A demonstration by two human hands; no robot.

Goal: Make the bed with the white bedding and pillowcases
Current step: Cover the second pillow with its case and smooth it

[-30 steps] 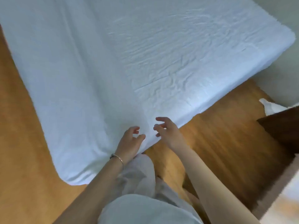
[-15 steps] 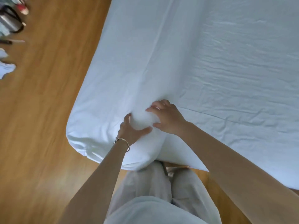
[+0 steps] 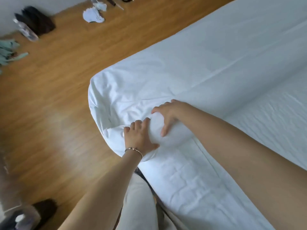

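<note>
Since a moment earlier, both hands had moved onto the bed's near corner: left hand [image 3: 140, 136] and right hand [image 3: 166, 116] clamped a bulge of white sheet [image 3: 207, 67] toward seven o'clock of the mattress, probably to seat that corner.

Matt, creased white cloth sheet [image 3: 207, 67]; glossy wood-look floor [image 3: 49, 100]; thin metal bracelet [image 3: 133, 149].

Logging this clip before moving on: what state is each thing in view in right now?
white sheet: spread over the mattress, bunched and creased at the near corner
left hand: fingers curled into the bunched sheet
right hand: fingers spread, curved over the same bulge
bracelet: on the left wrist
plastic bottle: lying on the wooden floor
</note>
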